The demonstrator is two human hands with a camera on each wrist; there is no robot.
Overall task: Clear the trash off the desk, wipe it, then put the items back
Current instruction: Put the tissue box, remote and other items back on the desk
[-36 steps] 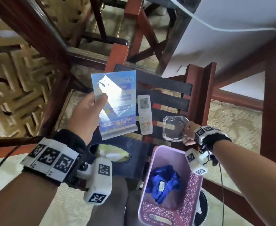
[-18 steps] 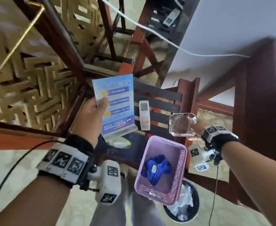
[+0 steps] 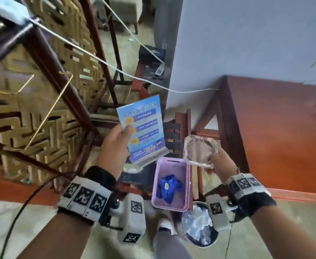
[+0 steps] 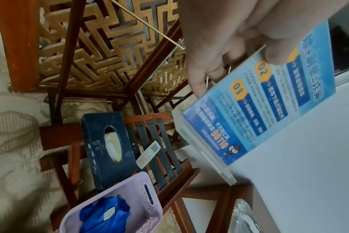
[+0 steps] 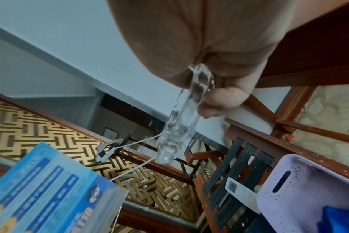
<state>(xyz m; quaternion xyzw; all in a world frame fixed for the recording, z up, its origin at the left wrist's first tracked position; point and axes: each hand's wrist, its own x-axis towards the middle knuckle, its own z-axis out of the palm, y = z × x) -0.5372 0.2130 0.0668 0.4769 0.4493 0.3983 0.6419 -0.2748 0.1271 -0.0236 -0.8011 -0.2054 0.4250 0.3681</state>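
Since the earlier frame both of my hands had come up and turned toward the red-brown desk at my right, and the rack with the remote control fell behind the sign. With my left hand I held the blue acrylic sign stand, thumb on its printed face and fingers curled behind. With my right hand I pinched the clear glass ashtray by its edge; it was tilted and looked empty. Both were in the air, not yet over the desk. On the slatted luggage rack the dark tissue box and the white remote control lay side by side. A blue cloth lay in the lilac basket, and the bin held crumpled trash. I judged that clearing and wiping were done and that putting back had only started.
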